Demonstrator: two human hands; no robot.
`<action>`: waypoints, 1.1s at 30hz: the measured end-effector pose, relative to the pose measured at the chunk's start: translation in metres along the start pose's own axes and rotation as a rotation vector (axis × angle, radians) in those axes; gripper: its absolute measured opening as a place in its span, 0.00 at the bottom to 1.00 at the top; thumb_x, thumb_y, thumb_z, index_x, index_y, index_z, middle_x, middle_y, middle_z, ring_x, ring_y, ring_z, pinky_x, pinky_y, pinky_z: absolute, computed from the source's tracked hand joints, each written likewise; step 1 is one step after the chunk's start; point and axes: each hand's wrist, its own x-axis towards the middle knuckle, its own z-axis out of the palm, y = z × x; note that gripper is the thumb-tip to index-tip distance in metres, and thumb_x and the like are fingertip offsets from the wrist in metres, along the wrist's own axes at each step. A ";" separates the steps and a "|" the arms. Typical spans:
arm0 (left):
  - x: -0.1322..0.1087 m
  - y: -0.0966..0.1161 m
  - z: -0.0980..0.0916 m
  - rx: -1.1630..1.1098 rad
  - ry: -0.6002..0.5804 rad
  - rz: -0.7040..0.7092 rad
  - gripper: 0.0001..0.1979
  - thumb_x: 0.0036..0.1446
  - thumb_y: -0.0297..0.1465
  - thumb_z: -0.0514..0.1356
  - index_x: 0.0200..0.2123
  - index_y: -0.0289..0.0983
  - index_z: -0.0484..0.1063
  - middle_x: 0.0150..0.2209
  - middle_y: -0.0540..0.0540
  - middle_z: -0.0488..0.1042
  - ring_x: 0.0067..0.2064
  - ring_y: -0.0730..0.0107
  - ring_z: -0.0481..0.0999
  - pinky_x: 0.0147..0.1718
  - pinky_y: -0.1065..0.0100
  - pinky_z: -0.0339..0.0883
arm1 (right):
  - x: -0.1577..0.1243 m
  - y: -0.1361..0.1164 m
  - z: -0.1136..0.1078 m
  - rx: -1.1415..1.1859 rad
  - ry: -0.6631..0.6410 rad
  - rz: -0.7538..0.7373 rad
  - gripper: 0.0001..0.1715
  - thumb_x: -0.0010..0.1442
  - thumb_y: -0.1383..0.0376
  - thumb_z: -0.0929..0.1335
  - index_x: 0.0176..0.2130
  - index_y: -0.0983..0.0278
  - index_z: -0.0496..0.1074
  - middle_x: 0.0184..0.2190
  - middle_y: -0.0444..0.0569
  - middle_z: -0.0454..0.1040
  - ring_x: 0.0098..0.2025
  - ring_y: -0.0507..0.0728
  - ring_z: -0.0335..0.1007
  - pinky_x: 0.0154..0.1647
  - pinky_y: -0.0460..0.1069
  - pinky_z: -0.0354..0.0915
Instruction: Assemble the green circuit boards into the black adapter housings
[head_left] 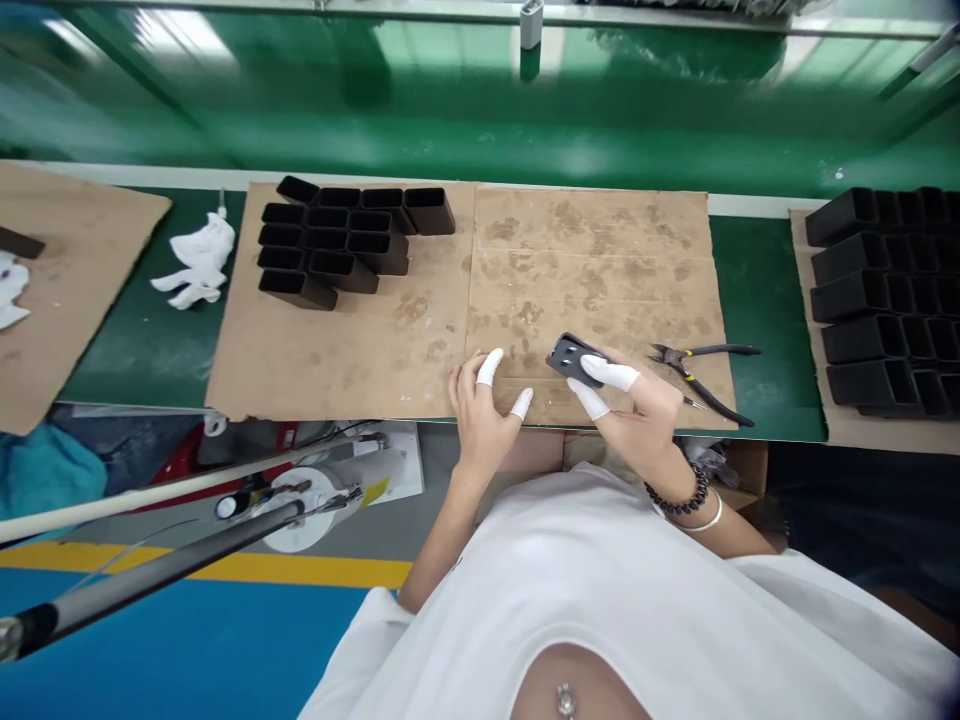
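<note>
Between the thumb and fingers of my right hand [637, 405] is a small black rectangular part with holes in its face [568, 353]. White finger covers sit on that thumb and forefinger. My left hand [480, 405] rests over the front edge of the cardboard, its thumb and forefinger spread apart and also capped in white, with nothing between them. Just right of my right hand lie cutting pliers [679, 357], their black handles spread. A thin pointed tool [694, 402] shows partly beside them.
Several black rectangular tubes [341, 268] stand grouped on the cardboard sheet [405, 350] at back left. More black tubes [870, 385] are stacked at far right. A white glove or cloth [201, 255] lies on the green bench [112, 345] at left. Metal poles [187, 560] extend below the bench.
</note>
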 end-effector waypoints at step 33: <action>0.028 0.100 -0.040 -0.757 -0.019 0.216 0.34 0.50 0.42 0.76 0.57 0.40 0.70 0.55 0.41 0.80 0.57 0.54 0.81 0.58 0.56 0.76 | 0.012 -0.044 -0.024 1.461 -0.240 1.155 0.07 0.61 0.61 0.75 0.39 0.57 0.75 0.34 0.38 0.81 0.33 0.49 0.78 0.33 0.43 0.77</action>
